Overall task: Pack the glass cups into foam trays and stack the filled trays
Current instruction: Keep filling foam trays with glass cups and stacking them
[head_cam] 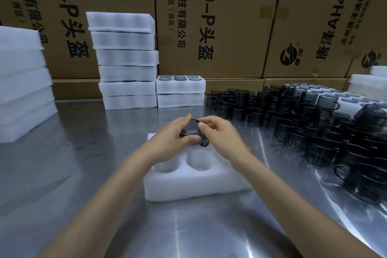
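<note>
Head view: the left hand (174, 134) and right hand (219, 134) both pinch one dark glass cup (191, 130) by its rim, holding it just above the far part of a foam tray (194, 184) on the steel counter (88, 153). Two near pockets (200, 161) of the tray stand empty. This looks like the loading step, early in this tray. Next, the cup likely needs lowering squarely into a far pocket, its handle turned to fit. Loose cups (293, 115) wait at right; filled trays (127, 73) are stacked behind.
</note>
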Tool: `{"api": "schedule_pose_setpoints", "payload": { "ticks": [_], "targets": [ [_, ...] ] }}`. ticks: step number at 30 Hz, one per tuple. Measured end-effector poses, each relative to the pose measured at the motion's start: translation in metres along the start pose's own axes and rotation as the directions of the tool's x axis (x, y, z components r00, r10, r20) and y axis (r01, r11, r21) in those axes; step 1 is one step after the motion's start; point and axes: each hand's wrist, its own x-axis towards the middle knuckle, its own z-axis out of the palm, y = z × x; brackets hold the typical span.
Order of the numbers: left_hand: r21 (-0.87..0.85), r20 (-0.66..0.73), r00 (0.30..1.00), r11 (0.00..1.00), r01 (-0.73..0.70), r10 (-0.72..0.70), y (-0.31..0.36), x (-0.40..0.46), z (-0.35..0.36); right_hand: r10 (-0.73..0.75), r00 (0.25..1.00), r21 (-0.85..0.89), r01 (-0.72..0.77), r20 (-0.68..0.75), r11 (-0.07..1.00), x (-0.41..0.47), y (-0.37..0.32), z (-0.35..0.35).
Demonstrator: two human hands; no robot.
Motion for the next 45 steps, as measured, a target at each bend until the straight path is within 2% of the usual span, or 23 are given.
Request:
{"api": "schedule_pose_setpoints", "payload": {
  "ticks": [2,5,7,9,11,17,19,25,27,28,30,31,32,35,39,41,45],
  "targets": [
    [0.036,0.039,0.999,0.999,-0.004,0.002,-0.001,-0.001,-0.002,0.000,1.000,-0.009,0.000,-0.001,1.000,-0.002,-0.002,0.000],
    [0.070,0.057,0.998,0.997,-0.041,0.037,0.000,-0.005,-0.009,-0.046,0.999,-0.109,0.044,-0.019,0.993,-0.005,-0.005,-0.006],
    [0.167,0.057,0.995,0.982,-0.087,0.079,0.003,-0.007,-0.012,-0.142,0.989,-0.218,0.148,0.041,0.965,-0.007,-0.006,-0.012],
    [0.280,0.095,0.989,0.951,-0.132,0.110,0.007,-0.010,-0.011,-0.200,0.967,-0.358,0.246,0.160,0.901,-0.009,-0.006,-0.014],
    [0.349,0.150,0.984,0.925,-0.146,0.099,0.010,-0.012,-0.006,-0.180,0.954,-0.451,0.273,0.238,0.850,-0.011,-0.005,-0.014],
    [0.441,0.262,0.965,0.892,-0.093,-0.029,0.013,-0.015,0.009,-0.044,0.957,-0.628,0.224,0.288,0.746,-0.013,-0.002,-0.012],
    [0.452,0.274,0.960,0.889,-0.080,-0.052,0.014,-0.014,0.010,-0.036,0.955,-0.645,0.226,0.295,0.730,-0.012,-0.001,-0.010],
    [0.481,0.247,0.966,0.875,-0.057,-0.073,0.018,-0.017,0.011,-0.024,0.959,-0.580,0.191,0.283,0.792,-0.013,0.003,-0.011],
    [0.430,0.124,0.992,0.902,-0.044,-0.011,0.019,-0.023,0.012,-0.107,0.978,-0.532,0.188,0.179,0.825,-0.016,0.001,-0.012],
    [0.390,0.002,0.999,0.920,-0.032,0.034,0.019,-0.029,0.011,-0.157,0.984,-0.504,0.176,0.080,0.845,-0.015,0.000,-0.015],
    [0.329,-0.293,0.949,0.944,-0.012,0.115,0.020,-0.042,0.008,-0.184,0.978,-0.481,0.113,-0.102,0.870,-0.010,0.001,-0.026],
    [0.307,-0.391,0.910,0.951,-0.017,0.142,0.021,-0.049,0.007,-0.165,0.971,-0.496,0.059,-0.172,0.866,-0.007,0.005,-0.034],
    [0.287,-0.432,0.889,0.958,-0.022,0.150,0.022,-0.055,0.006,-0.131,0.961,-0.520,-0.016,-0.244,0.854,-0.005,0.010,-0.043],
    [0.221,-0.438,0.895,0.975,0.011,0.089,0.021,-0.061,0.005,0.026,0.896,-0.553,-0.296,-0.443,0.779,-0.006,0.030,-0.069],
    [0.159,-0.376,0.927,0.985,0.064,0.000,0.017,-0.059,0.005,0.335,0.814,-0.516,-0.566,-0.475,0.643,-0.010,0.054,-0.091],
    [0.188,-0.331,0.943,0.979,0.077,-0.010,0.016,-0.058,0.006,0.382,0.797,-0.536,-0.599,-0.467,0.595,-0.009,0.060,-0.093],
    [0.184,-0.272,0.962,0.981,0.069,-0.017,0.016,-0.060,0.005,0.301,0.821,-0.587,-0.561,-0.485,0.584,-0.006,0.065,-0.088]
  ]
}}
